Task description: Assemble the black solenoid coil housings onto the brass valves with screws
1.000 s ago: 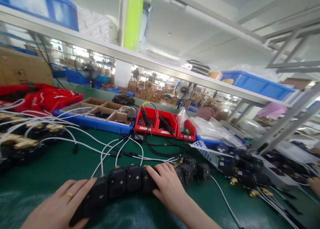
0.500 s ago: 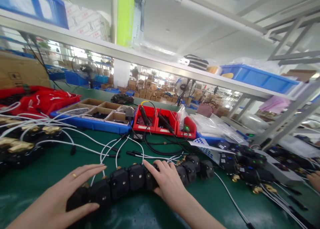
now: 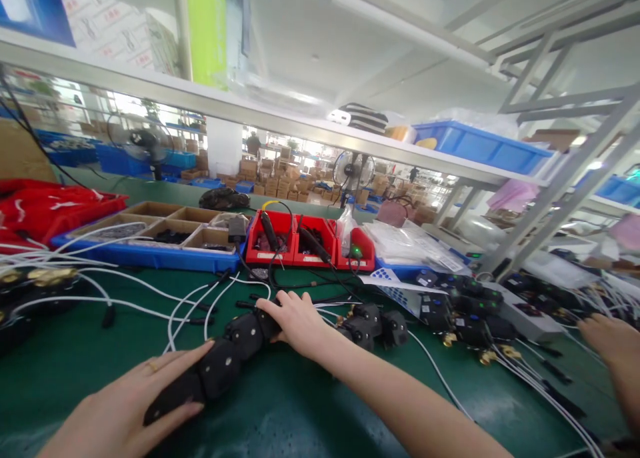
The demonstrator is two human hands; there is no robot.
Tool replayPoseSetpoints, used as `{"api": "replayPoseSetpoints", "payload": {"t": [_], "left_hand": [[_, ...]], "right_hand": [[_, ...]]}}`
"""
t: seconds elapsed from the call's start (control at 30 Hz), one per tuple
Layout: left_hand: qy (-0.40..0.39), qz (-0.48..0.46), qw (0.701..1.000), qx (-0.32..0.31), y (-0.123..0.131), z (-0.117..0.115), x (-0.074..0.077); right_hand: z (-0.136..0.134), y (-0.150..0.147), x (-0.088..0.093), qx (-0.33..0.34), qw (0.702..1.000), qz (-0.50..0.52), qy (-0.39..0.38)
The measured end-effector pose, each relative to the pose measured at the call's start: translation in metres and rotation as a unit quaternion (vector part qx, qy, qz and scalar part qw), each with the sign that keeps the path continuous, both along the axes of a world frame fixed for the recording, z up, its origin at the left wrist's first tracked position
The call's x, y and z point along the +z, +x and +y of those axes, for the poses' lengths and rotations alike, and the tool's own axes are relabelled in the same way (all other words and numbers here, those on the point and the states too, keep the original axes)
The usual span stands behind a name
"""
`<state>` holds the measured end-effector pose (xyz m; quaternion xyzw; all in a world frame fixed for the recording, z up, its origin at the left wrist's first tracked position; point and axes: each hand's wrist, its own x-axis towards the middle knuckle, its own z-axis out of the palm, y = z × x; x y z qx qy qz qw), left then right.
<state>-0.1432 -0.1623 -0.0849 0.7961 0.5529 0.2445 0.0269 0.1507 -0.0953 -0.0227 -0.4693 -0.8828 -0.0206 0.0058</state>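
Note:
A slanting row of black boxy units point(image 3: 220, 368) with white cables lies on the green tabletop between my hands. My left hand point(image 3: 133, 398) wraps around the near end, its thumb in front and fingers behind. My right hand point(image 3: 295, 321) is closed over the far end, fingers curled over the top; its fingertips are partly hidden. Just right of that hand, apart from the row, stands a smaller cluster of the same black units point(image 3: 363, 328). White cables point(image 3: 187, 311) run behind the row.
Red bins point(image 3: 313, 245) with black tools and a blue tray of compartments point(image 3: 150, 258) stand behind. More black units with brass fittings lie left point(image 3: 35, 285) and right point(image 3: 475, 325). Another person's hand point(image 3: 613, 338) is at far right. A shelf point(image 3: 280, 115) crosses above.
My right hand has moved left and away from me with its end of the row, which now slants more. A gap has opened between this row and the right cluster. The view has shifted right.

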Motion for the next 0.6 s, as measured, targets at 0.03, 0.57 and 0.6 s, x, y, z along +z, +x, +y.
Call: {"api": "replayPoseSetpoints", "payload": {"t": [0.03, 0.57, 0.6], "left_hand": [[-0.016, 0.001, 1.0, 0.004, 0.005, 0.001, 0.003], [-0.12, -0.041, 0.991, -0.048, 0.081, 0.0, 0.031], [-0.103, -0.055, 0.992, -0.047, 0.076, -0.003, 0.023]], "right_hand": [[0.007, 0.003, 0.0, 0.006, 1.0, -0.002, -0.001], [0.021, 0.084, 0.003, 0.006, 0.997, 0.053, -0.057], [0.018, 0.089, 0.004, 0.004, 0.996, 0.07, -0.061]]}}
